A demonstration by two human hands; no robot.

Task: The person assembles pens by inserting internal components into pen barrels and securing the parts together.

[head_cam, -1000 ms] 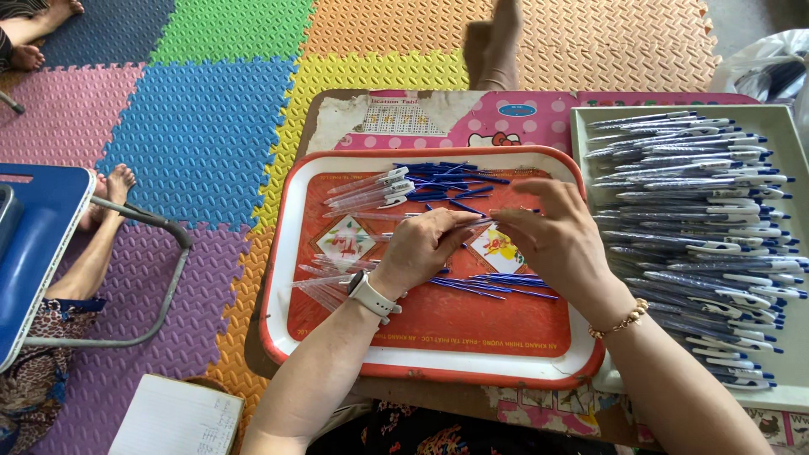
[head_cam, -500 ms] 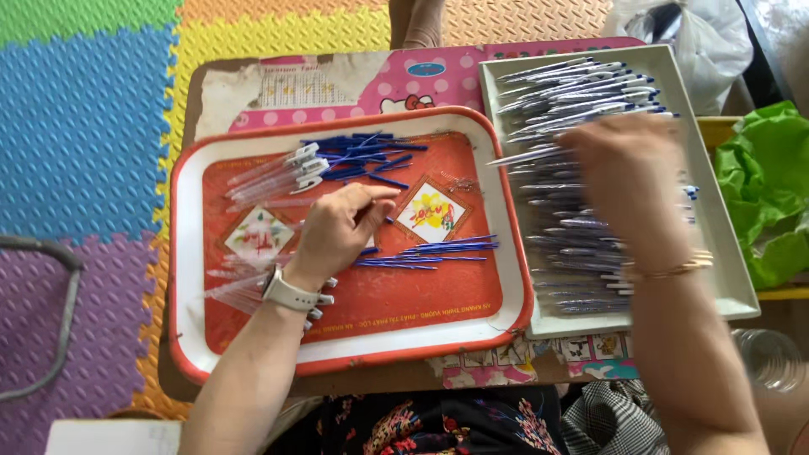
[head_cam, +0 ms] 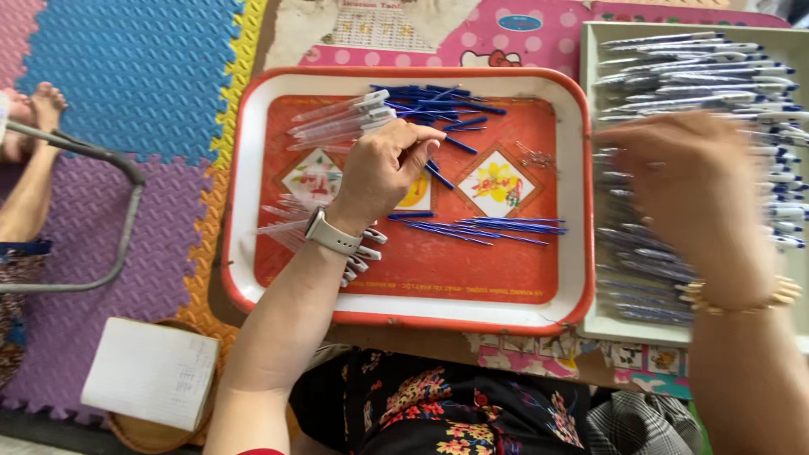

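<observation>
My left hand (head_cam: 388, 168) hovers over the red tray (head_cam: 404, 312), fingers curled, with the fingertips at a pile of small blue pen parts (head_cam: 438, 97). I cannot see whether they pinch a piece. Clear pen barrels (head_cam: 337, 122) lie just left of that hand, and thin blue refills (head_cam: 497, 227) lie below it. My right hand (head_cam: 683, 177) is blurred and spread palm down over the white tray (head_cam: 640, 333). That tray is full of white and blue pens (head_cam: 699, 76). A few small metal springs (head_cam: 535, 156) sit on the red tray between my hands.
Both trays rest on a low pink table (head_cam: 522, 25) over coloured foam floor mats (head_cam: 126, 67). Another person's foot (head_cam: 42, 105) and a metal chair frame (head_cam: 109, 160) are at the left. A white notepad (head_cam: 152, 371) lies near my left elbow.
My right hand left the red tray and went to the white tray of pens. My left hand moved up toward the blue parts. The view shifted closer.
</observation>
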